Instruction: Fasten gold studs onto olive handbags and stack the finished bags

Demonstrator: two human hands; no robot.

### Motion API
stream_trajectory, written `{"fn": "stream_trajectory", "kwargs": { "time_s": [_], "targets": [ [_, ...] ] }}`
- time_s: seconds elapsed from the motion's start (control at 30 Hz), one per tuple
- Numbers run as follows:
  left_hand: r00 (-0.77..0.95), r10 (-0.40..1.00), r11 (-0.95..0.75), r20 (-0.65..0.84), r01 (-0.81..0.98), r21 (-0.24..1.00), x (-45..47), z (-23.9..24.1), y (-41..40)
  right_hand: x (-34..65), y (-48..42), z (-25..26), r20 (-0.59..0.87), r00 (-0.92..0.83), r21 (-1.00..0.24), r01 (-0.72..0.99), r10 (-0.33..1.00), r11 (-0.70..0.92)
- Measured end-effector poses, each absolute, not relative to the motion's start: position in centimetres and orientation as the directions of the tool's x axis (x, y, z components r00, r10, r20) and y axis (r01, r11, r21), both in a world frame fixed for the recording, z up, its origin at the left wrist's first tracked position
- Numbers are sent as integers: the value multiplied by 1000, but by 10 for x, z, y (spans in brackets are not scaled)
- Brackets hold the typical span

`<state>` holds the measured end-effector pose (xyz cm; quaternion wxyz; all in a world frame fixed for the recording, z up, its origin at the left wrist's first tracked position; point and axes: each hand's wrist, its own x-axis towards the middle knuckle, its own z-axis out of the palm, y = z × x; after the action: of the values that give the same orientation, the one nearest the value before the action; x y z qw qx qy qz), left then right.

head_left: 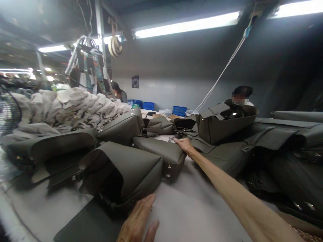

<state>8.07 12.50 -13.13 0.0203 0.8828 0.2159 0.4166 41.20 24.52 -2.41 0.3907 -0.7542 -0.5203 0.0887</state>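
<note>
My left hand (138, 220) is at the lower middle, thumb and fingers apart, with nothing in it. Its fingertips are beside the lower edge of a dark olive bag (136, 164) that lies on its side, mouth facing left. A flat flap (88, 220) spreads from this bag over the table. Farther forward, my right hand (185, 146) reaches to the far right corner of a second olive bag (161, 149). Its visible fingers stretch leftward along the bag's far edge; the others are hidden. Small metal studs (169, 167) show on that bag's end.
More olive bags (121, 127) lie at left and behind, and others (227, 154) are stacked at right. A heap of pale cloth (75, 107) rises at back left. Blue crates (179, 110) stand by the wall. One person (243, 94) is beyond the stack, another (118, 91) at back left.
</note>
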Motion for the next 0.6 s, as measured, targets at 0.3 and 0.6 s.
{"fn": "stream_trajectory", "kwargs": {
  "time_s": [0.3, 0.6],
  "targets": [
    [339, 776, -620, 533, 253, 742, 89, -118, 122, 374, 169, 96, 692, 327, -493, 865, 644, 91],
    [371, 924, -41, 93, -145, 989, 93, -83, 145, 269, -49, 107, 779, -425, 257, 887, 461, 384]
  ]
}}
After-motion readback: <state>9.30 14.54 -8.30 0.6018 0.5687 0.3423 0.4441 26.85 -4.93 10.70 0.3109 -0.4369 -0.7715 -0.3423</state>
